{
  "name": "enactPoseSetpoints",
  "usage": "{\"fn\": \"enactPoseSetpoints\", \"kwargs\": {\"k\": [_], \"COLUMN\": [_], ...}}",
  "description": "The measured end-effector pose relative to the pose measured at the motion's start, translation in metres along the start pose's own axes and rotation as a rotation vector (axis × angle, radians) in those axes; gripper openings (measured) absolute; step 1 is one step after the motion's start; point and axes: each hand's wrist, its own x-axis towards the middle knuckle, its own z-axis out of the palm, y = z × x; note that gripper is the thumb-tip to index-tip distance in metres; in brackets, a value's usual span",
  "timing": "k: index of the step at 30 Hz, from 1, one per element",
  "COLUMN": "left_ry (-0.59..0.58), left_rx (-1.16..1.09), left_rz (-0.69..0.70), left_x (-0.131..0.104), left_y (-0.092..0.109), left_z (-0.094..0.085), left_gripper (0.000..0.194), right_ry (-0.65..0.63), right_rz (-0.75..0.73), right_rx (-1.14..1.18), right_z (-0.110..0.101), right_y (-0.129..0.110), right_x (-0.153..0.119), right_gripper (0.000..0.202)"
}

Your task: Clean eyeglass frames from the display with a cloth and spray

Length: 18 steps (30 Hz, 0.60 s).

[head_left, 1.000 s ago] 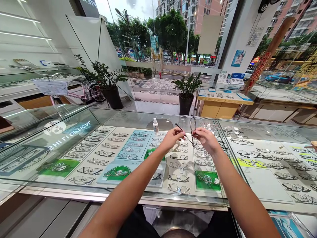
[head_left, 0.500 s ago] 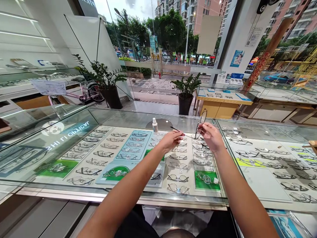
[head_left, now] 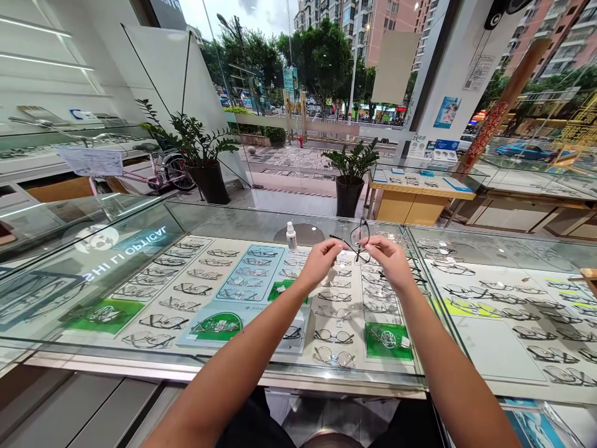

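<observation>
Above the glass counter I hold a pair of thin dark-framed eyeglasses [head_left: 360, 234]. The frame stands on edge, one lens up. My right hand [head_left: 388, 260] is closed on the frame near the lenses, fingertips pinched together. My left hand [head_left: 321, 261] pinches a dark temple arm, whose tip pokes out past the fingers. A small white bottle [head_left: 291, 236] stands upright on the counter, beyond my left hand and a little to its left. The lower part of the eyeglasses is partly hidden by my right fingers.
Under the glass top of the display counter [head_left: 224, 368] lie rows of eyeglasses [head_left: 334, 336] and green cards [head_left: 387, 341]. Beyond it stand two potted plants [head_left: 349, 193], a bicycle [head_left: 153, 168] at left and a wooden display table [head_left: 401, 202] at right.
My right hand has moved left, towards my left hand, and the eyeglasses have turned so a lens faces me more. Both hands stay closed on them.
</observation>
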Motion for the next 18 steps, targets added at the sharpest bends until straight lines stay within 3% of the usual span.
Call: {"fn": "enactPoseSetpoints", "kwargs": {"k": [9, 18], "left_ry": [-0.057, -0.005], "left_rx": [-0.292, -0.359], "left_rz": [-0.123, -0.119], "left_x": [0.004, 0.006], "left_y": [0.004, 0.002], "left_z": [-0.006, -0.011], "left_gripper": [0.066, 0.050], "right_ry": [-0.188, -0.215], "right_rz": [-0.282, -0.379], "right_rx": [-0.474, -0.644], "right_z": [0.014, 0.014], "right_y": [-0.007, -0.002], "right_x": [-0.011, -0.012], "right_gripper": [0.021, 0.015]}}
